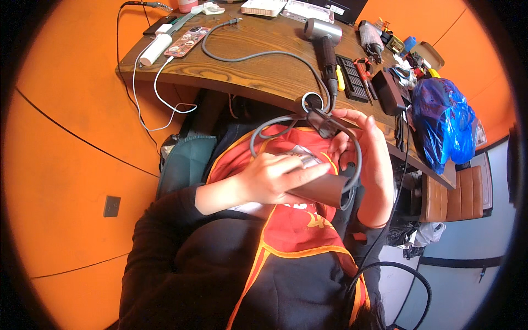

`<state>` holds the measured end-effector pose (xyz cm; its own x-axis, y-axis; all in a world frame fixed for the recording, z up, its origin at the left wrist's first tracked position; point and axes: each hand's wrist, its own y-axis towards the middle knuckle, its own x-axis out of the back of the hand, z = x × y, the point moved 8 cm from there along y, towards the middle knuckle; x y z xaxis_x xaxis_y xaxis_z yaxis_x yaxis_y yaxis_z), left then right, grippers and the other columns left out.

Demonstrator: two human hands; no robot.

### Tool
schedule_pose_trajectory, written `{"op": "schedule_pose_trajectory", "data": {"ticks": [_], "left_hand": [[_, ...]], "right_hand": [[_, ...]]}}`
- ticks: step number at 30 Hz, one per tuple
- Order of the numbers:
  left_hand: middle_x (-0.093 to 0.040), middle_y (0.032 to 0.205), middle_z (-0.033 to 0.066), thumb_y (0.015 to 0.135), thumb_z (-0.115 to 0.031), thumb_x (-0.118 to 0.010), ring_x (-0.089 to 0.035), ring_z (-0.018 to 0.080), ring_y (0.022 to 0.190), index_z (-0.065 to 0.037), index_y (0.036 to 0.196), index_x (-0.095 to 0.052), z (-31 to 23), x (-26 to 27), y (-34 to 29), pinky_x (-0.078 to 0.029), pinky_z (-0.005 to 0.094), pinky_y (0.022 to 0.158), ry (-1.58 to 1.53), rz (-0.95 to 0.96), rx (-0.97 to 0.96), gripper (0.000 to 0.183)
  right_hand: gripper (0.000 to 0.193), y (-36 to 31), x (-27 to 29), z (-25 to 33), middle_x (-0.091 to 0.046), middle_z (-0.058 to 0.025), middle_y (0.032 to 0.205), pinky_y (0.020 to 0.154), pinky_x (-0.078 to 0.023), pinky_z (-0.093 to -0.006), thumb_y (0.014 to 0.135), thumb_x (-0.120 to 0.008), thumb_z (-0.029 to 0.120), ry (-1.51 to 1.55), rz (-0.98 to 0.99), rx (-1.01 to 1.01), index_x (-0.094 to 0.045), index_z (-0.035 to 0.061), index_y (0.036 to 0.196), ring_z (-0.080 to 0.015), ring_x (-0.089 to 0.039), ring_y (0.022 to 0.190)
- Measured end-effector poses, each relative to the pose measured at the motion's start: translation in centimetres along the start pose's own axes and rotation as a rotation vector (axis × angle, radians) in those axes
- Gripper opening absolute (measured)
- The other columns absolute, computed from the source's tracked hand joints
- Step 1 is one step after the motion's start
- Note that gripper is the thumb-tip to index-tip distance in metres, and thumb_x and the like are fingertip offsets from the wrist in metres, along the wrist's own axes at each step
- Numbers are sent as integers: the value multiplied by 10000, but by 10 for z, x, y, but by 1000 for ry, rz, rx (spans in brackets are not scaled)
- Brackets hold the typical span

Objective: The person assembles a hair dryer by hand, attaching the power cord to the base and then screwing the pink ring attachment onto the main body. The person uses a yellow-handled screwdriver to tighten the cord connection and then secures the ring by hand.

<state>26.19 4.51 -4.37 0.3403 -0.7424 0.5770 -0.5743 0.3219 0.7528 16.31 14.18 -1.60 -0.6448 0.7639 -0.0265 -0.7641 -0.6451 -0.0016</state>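
Observation:
My left hand (269, 176) is closed over a dark grey-brown tube (324, 191), held tilted above my lap; its palm side is hidden. A grey cord (358, 159) loops around from the tube. Along that cord, a small dark block (323, 123) sits beside my right hand (363, 132), whose curled fingers are at the cord and partly hidden. A short silver ring-shaped piece (309, 101) shows just beyond the block, at the table edge. Farther off lies a silver hair dryer (323, 32) with a dark handle, its grey cord running left across the table.
The wooden table (247, 77) curves ahead of me. On it are a phone in a patterned case (188, 42), a white cylinder (156, 49), a black bit case (352, 78), a red-handled screwdriver (363, 77) and a blue plastic bag (443, 118). A black cable (404, 165) hangs at right.

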Motion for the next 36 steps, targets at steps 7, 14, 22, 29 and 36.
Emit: {"op": "schedule_pose_trajectory", "data": {"ticks": [7, 14, 22, 29, 36], "left_hand": [[-464, 729, -5, 704, -230, -584, -513, 127, 612, -190, 1165, -559, 2, -4, 10, -379, 247, 458, 315, -100, -154, 464], [-461, 691, 8, 687, -266, -621, -500, 146, 569, -124, 1050, -577, 31, 56, 33, -416, 261, 485, 453, -130, -195, 393], [-495, 713, 45, 477, -313, -787, -547, 230, 632, -77, 1074, -567, 43, 66, 72, -456, 421, 866, 52, 170, -130, 679], [-525, 775, 83, 620, -221, -756, -571, 285, 724, -120, 1093, -500, 60, -9, 85, -468, 382, 594, -158, 533, 29, 547], [-501, 770, 81, 631, -185, -722, -582, 267, 737, -141, 1111, -495, 90, -22, 102, -480, 374, 564, -182, 457, -56, 532]], "right_hand": [[254, -6, -13, 53, -289, 62, 569, 309, -145, -157, 944, -426, 146, 273, 0, 77, -485, -18, 1129, -2, -217, 386], [330, -8, 33, 122, -302, 55, 590, 309, -159, -152, 962, -344, 94, 330, -58, 271, -373, -70, 1247, 6, -208, 406], [420, -35, 112, 163, -326, -7, 653, 355, -234, -181, 949, -308, 16, 456, -20, 590, -224, -48, 1356, -32, -278, 424], [498, -89, 222, 194, -334, 10, 653, 392, -229, -151, 916, -316, -37, 441, -310, 790, -182, -17, 1395, -13, -274, 467], [474, -65, 266, 168, -316, 49, 652, 403, -206, -128, 920, -395, 35, -143, -839, 585, -279, 27, 1380, 14, -267, 508]]}}
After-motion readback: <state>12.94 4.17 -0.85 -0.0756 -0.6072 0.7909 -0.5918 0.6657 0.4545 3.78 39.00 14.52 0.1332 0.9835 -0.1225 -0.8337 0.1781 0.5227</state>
